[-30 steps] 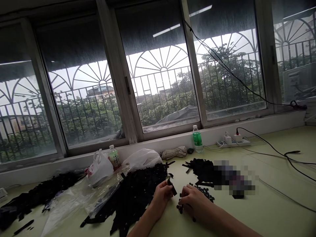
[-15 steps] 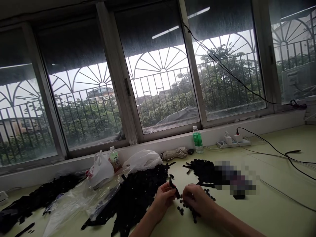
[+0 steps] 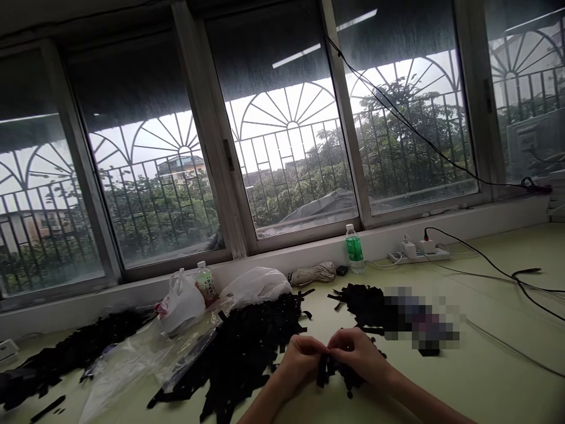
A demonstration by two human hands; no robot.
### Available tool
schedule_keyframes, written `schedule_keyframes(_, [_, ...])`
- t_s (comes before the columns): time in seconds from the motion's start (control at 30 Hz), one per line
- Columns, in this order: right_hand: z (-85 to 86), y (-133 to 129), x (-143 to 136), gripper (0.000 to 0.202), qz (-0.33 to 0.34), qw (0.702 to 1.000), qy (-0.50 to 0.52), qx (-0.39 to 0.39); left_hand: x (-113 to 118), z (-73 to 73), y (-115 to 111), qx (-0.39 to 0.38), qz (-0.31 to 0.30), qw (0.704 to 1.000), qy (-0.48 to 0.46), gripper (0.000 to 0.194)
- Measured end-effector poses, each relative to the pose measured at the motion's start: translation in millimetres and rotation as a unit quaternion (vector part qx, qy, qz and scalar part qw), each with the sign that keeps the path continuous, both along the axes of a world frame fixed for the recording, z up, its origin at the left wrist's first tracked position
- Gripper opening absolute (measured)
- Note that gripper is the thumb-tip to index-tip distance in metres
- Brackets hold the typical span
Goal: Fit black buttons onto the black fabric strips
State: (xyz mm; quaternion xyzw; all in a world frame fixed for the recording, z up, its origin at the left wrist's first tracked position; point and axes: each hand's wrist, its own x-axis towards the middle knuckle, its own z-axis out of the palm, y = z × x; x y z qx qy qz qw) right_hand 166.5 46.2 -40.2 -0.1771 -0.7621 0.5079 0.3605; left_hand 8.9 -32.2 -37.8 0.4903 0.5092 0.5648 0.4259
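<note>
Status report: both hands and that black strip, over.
Left hand pinches black strip. Right hand at it too. Small black round pieces close by. Nothing visibly blocking.

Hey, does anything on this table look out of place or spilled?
Slightly: one lone black strip lies at the lower left with small dark bits beside it, apart from the black heap behind. At right, a pixelated patch hides what lies there.

Tall windows (image 3: 282,176) in grey frames (image 3: 216,135) stood above a low white ledge (image 3: 304,248) and a pale green table (image 3: 463,377). Outside, arched grilles (image 3: 292,125) rose before trees (image 3: 309,188) and a pale, bright sky (image 3: 306,138), while strips of light (image 3: 296,56) showed in the dark upper glass (image 3: 260,35).
</note>
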Motion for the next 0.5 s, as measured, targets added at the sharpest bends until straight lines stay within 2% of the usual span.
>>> schedule_keyframes(0.2, [2.7, -1.6, 1.3, 0.013, 0.011, 1.0, 0.004, -0.012, 0.9, 4.4, -1.8, 0.001, -0.01, 1.0, -0.026, 0.027])
schedule_keyframes(0.5, [5.7, -3.9, 3.4, 0.017, 0.01, 1.0, -0.005, 0.019, 0.9, 5.3, -1.4, -0.012, -0.006, 1.0, -0.024, 0.027])
